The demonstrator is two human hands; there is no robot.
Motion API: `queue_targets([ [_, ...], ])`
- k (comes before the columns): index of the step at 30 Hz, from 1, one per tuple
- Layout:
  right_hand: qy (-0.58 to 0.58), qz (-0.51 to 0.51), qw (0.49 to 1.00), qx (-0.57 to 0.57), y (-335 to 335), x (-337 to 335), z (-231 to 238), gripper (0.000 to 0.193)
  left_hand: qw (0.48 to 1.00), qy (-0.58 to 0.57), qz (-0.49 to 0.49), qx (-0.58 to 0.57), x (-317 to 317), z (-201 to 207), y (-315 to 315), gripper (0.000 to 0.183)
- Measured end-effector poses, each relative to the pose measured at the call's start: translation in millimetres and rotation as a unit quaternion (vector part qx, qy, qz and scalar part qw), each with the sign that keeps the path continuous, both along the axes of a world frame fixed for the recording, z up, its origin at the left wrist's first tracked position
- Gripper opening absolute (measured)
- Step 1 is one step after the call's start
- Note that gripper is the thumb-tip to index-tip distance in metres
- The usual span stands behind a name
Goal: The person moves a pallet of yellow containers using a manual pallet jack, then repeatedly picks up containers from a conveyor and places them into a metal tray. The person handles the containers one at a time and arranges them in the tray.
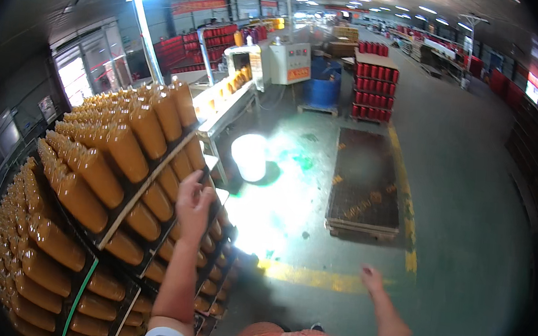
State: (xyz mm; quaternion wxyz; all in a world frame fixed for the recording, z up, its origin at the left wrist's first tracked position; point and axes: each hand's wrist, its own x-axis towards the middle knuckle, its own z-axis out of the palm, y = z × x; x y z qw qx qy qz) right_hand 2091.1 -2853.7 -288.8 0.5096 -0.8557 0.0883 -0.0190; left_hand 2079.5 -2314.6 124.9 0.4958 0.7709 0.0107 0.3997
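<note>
A tall rack cart (150, 186) at my left carries several shelves packed with orange bottles (96, 177). My left hand (193, 203) reaches up and touches the cart's near edge among the bottles, fingers curled against it. Whether the fingers close around the frame is hidden. My right hand (372, 278) hangs low at my side over the grey floor, fingers loosely apart and holding nothing.
A dark flat pallet (366, 184) lies on the floor ahead right. A white bucket (249, 156) stands by a conveyor table (226, 109) with more bottles. Farther back are a blue barrel (322, 86), stacked red crates (373, 90) and a yellow floor line (317, 276).
</note>
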Motion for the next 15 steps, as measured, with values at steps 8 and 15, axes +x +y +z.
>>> queue_targets([
  [8, -0.334, 0.487, 0.796, 0.136, 427, 357, 419, 0.054, 0.899, -0.017, 0.318, 0.301, 139, 108, 102, 0.057],
  [15, -0.495, 0.622, 0.603, 0.058, 639, 445, 535, 0.068, 0.821, 0.115, 0.466, 0.309, 220, 126, 150, 0.062],
])
